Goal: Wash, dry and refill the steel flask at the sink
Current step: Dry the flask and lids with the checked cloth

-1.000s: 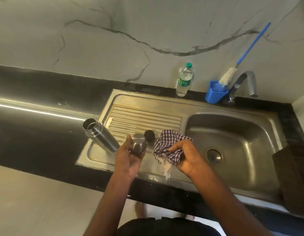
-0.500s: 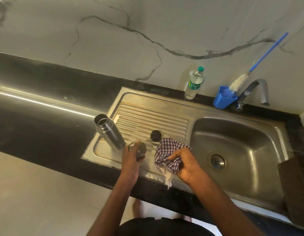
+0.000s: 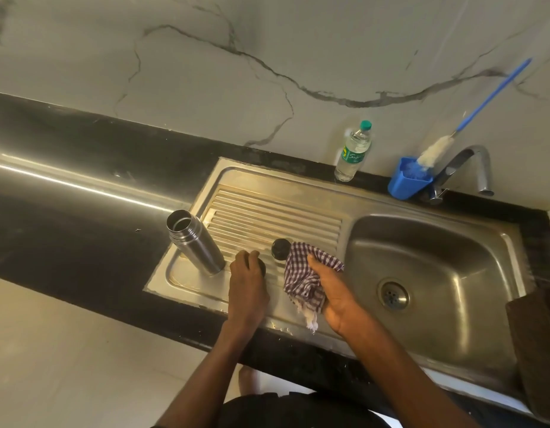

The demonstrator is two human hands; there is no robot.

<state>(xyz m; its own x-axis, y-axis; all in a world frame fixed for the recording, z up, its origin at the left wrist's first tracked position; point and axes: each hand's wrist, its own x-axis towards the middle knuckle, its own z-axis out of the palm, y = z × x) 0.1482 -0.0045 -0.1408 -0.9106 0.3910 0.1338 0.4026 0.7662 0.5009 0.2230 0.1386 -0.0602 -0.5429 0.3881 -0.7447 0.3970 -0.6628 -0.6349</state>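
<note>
Since the flask stands open and upright on the draining board, its smooth steel looks rigid and slippery; grip mid-body. Left hand closes over its cap; right hand bunches the cloth beside the stopper.

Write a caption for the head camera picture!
Left hand sets cap down by open flask; right hand holds cloth.

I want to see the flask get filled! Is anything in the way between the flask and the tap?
Nothing tall blocks it. The open steel flask stands on the drainboard's left end, the tap is at the far right. In between are both hands, a small dark stopper and the checked cloth, all low enough to lift over.
</note>
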